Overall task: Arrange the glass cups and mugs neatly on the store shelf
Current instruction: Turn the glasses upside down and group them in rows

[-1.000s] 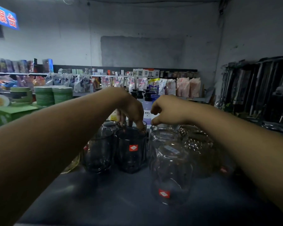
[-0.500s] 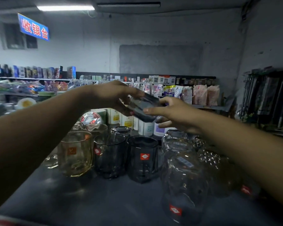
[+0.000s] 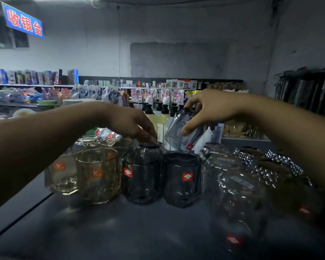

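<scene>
starting upper left of the frame: blue sign [image 3: 23, 20] with red characters, hung high on the wall.

lower left: two amber glass cups [image 3: 99, 175] upright on the dark shelf top [image 3: 120, 231], touching each other, orange labels facing the camera. more clear glassware just behind them, blurred.

left of centre: left hand [image 3: 131, 124] reaches in from the left edge, fingers bent down and bunched, tips on the top of the rear smoky grey cup [image 3: 150, 147]. cannot tell whether it pinches the cup or only touches it.

centre: two front smoky grey cups [image 3: 182, 179] stand side by side, just beside the amber pair, red diamond labels forward. the rear cup sits right behind the left one.

centre, higher: pump bottles [image 3: 158, 113] in a row behind the glassware.

right of centre: right hand [image 3: 210, 107] holds the tilted smoky grey cup [image 3: 182, 128] in the air above the front pair, thumb on the near wall, fingers curled over the far side.

lower right: clear glass cups [image 3: 236, 199] close to the lens, blurred. faceted glasses [image 3: 270, 166] behind them, partly under the right forearm.

far right edge: hanging utensils [image 3: 308, 91] on a dark rack.
</scene>
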